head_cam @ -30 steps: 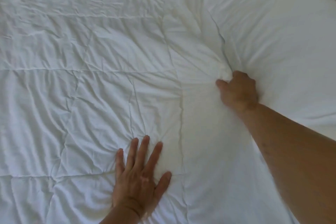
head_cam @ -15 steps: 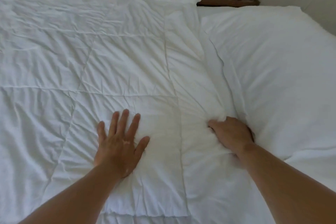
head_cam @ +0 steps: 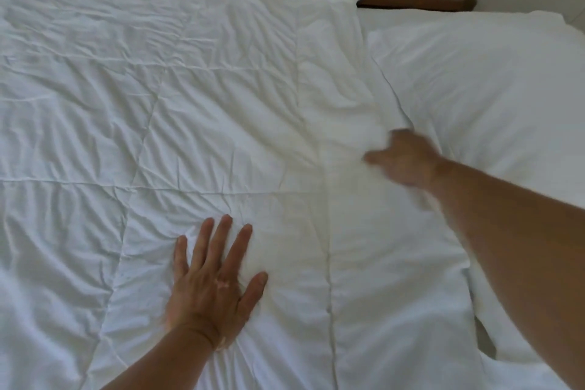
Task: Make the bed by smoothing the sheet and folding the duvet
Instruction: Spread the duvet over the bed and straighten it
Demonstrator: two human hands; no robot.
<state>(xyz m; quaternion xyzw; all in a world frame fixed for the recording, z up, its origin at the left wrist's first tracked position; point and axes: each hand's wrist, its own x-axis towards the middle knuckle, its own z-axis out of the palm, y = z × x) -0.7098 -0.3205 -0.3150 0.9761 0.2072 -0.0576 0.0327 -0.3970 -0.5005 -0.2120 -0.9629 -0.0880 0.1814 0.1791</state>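
The white duvet [head_cam: 190, 104] is spread across the bed [head_cam: 427, 14], soft and puffy, stitched into big squares and full of wrinkles. The left hand [head_cam: 212, 288] is laid flat on it with fingers spread wide. The right hand [head_cam: 405, 161] is blurred at the duvet's edge beside the smooth pillow [head_cam: 490, 89]; its grip cannot be told.

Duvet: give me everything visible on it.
The duvet is white, soft-looking fabric quilted into stitched panels, creased all over. It lies spread flat, filling most of the view, its far corner poking up. Its right edge runs along the pillow. The left hand presses flat on it, fingers spread; the right hand is at that right edge, too blurred to tell its grip.
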